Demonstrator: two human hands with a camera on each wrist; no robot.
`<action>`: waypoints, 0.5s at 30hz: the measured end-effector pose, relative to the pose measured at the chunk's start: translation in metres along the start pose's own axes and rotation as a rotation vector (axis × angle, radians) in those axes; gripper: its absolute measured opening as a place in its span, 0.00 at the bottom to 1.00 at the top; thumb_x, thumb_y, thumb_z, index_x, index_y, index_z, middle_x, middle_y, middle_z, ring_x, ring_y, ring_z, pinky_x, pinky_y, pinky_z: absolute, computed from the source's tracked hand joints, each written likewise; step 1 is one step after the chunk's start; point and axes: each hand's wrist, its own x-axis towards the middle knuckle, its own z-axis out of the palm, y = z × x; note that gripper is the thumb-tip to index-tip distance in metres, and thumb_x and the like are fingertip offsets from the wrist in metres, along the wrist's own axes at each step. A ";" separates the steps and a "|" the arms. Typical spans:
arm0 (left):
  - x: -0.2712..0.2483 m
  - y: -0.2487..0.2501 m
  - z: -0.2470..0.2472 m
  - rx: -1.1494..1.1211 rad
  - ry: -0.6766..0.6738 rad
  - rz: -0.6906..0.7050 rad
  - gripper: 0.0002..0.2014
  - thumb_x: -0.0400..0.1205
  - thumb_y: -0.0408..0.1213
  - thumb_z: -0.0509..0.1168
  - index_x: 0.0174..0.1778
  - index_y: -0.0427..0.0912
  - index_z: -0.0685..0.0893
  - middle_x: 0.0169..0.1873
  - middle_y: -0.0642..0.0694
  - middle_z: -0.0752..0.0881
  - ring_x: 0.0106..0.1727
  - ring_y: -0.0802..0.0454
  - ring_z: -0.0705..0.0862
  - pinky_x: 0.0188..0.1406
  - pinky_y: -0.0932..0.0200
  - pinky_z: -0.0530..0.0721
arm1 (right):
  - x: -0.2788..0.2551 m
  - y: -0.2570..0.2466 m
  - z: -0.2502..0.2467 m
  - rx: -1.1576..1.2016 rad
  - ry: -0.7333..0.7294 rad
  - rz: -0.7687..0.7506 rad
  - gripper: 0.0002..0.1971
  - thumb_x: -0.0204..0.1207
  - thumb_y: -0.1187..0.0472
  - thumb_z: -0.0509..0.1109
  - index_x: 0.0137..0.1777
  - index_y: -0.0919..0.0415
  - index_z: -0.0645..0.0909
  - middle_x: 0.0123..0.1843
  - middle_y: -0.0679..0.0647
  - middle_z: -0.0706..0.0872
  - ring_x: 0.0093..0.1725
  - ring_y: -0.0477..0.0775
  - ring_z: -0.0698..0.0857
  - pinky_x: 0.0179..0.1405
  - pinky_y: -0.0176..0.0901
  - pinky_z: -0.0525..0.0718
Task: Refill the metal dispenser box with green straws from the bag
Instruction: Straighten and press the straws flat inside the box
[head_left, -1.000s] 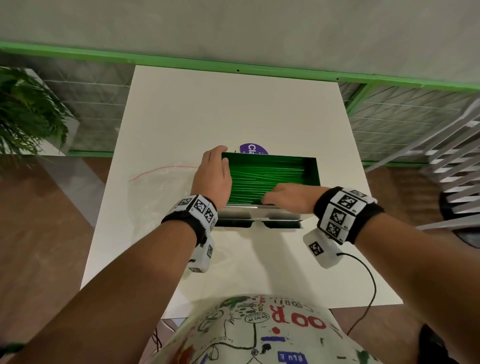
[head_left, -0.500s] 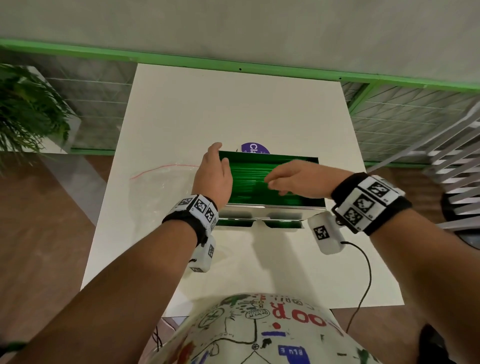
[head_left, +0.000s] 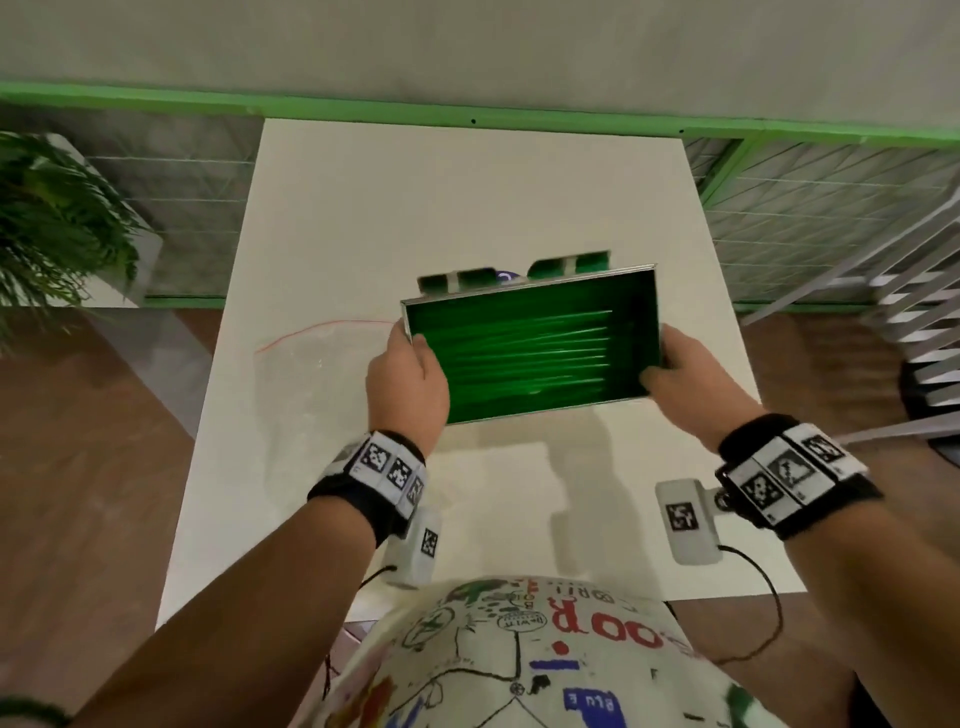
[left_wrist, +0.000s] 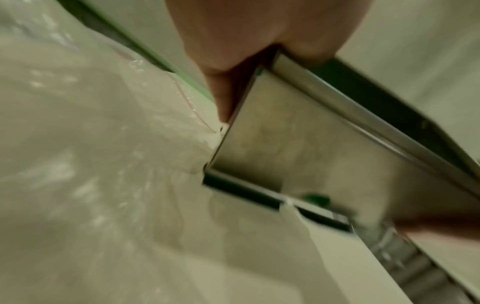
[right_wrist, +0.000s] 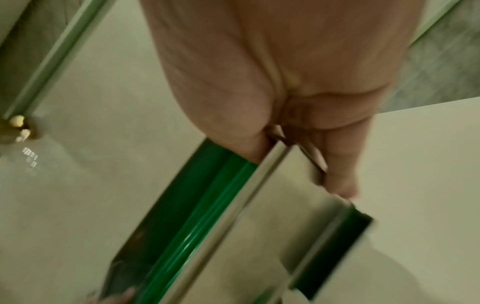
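In the head view I hold the metal dispenser box (head_left: 530, 283) lifted above the white table (head_left: 467, 197), tipped so its open top faces me. Green straws (head_left: 524, 358) lie lengthwise inside it. My left hand (head_left: 410, 374) grips the box's left end and my right hand (head_left: 680, 374) grips the right end. The left wrist view shows my left hand (left_wrist: 226, 61) clamped over a corner of the box (left_wrist: 298, 144). In the right wrist view my right hand (right_wrist: 285, 102) wraps the rim of the box (right_wrist: 280, 195) beside the straws (right_wrist: 207, 195).
A clear plastic bag (head_left: 301, 374) with a red seal line lies flat on the table, left of the box. A purple sticker (head_left: 503, 275) peeks out behind the box. A potted plant (head_left: 47, 228) stands far left. A black cable (head_left: 769, 623) hangs by my right wrist.
The box stood on the table with my right hand over the straws. Now both hands grip its ends and have lifted and tipped it toward me.
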 end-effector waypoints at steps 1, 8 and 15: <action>-0.006 0.006 -0.001 -0.024 0.010 0.061 0.15 0.93 0.34 0.53 0.67 0.31 0.81 0.38 0.43 0.84 0.38 0.42 0.84 0.38 0.58 0.73 | -0.005 0.002 -0.001 0.074 0.037 -0.015 0.29 0.71 0.80 0.58 0.59 0.46 0.83 0.58 0.51 0.90 0.61 0.57 0.87 0.66 0.58 0.84; 0.025 0.053 -0.023 0.111 -0.057 0.012 0.09 0.92 0.33 0.54 0.46 0.38 0.74 0.36 0.44 0.79 0.38 0.40 0.78 0.39 0.53 0.69 | -0.010 -0.014 -0.012 0.200 0.059 0.009 0.26 0.72 0.76 0.60 0.53 0.43 0.87 0.51 0.56 0.91 0.54 0.65 0.90 0.59 0.59 0.88; 0.037 0.107 -0.059 0.302 -0.543 -0.241 0.14 0.88 0.30 0.57 0.34 0.40 0.73 0.34 0.40 0.84 0.31 0.43 0.83 0.21 0.62 0.80 | -0.019 -0.019 -0.056 0.017 -0.056 0.162 0.06 0.74 0.72 0.65 0.43 0.71 0.84 0.41 0.65 0.86 0.38 0.61 0.85 0.45 0.57 0.90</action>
